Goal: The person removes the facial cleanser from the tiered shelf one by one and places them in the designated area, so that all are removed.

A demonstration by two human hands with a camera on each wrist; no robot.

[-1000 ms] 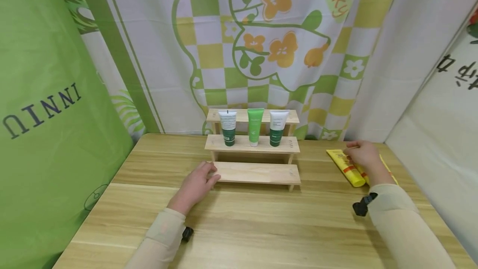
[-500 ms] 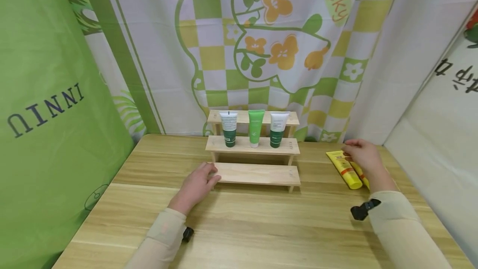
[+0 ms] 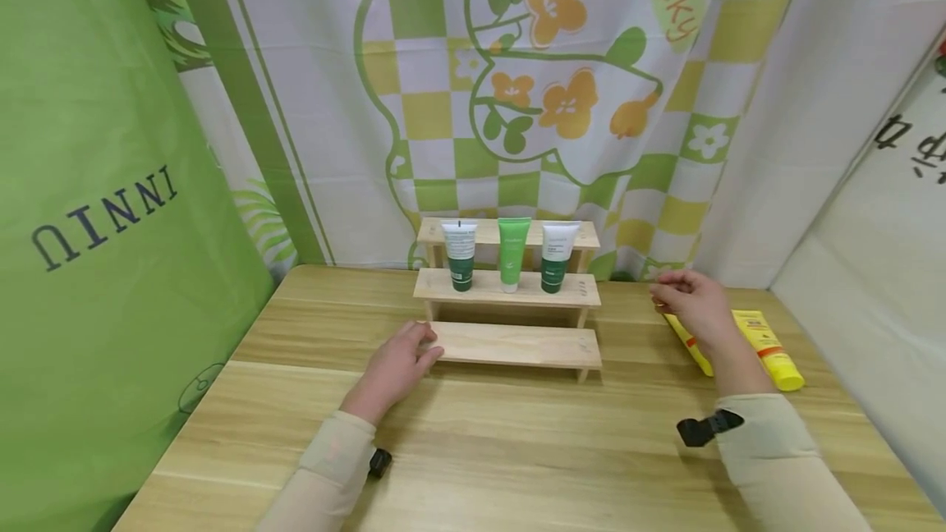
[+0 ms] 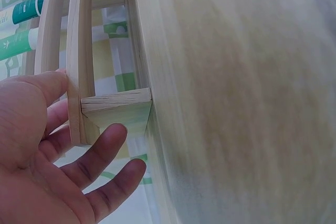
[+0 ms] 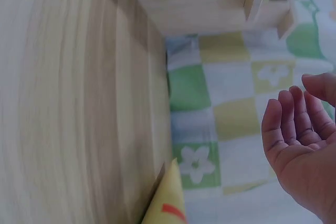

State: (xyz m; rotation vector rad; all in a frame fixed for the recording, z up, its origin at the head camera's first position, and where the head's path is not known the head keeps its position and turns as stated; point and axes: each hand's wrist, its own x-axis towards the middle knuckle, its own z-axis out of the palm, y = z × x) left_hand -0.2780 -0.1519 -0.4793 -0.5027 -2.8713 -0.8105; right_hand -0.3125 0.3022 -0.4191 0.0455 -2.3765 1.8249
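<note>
Both hands are in play as we look on — left hand [image 3: 392, 368] at the near end of a wooden rack [image 3: 480, 230], right hand [image 3: 698, 310] up in the air off to its right. We see the left thumb and neighbouring fingers touching the end of the lowest step [image 3: 510, 343], loosely bent rather than wrapped round it, while the ring and little fingers spread out past the board's end, half open. Over on the other side, we have the right hand with its fingers softly curved and side by side, thumb apart from them, holding nothing. Just below that hand lies one yellow tube [image 3: 698, 358], partly covered by it in the head view; from the right wrist, we see its corner well apart from the fingertips. To the hand's right, past the wrist, lies another yellow tube [image 3: 769, 355] with an orange-red band, flat on the wooden table [image 3: 517, 442]. Between the two hands and farther away, we count three tubes upright on the middle step [image 3: 488, 290] — a white-and-green tube [image 3: 461, 253] nearest the left hand, a bright green tube [image 3: 512, 257] in the centre, and a second white-and-green tube [image 3: 556, 257] nearest the right.
</note>
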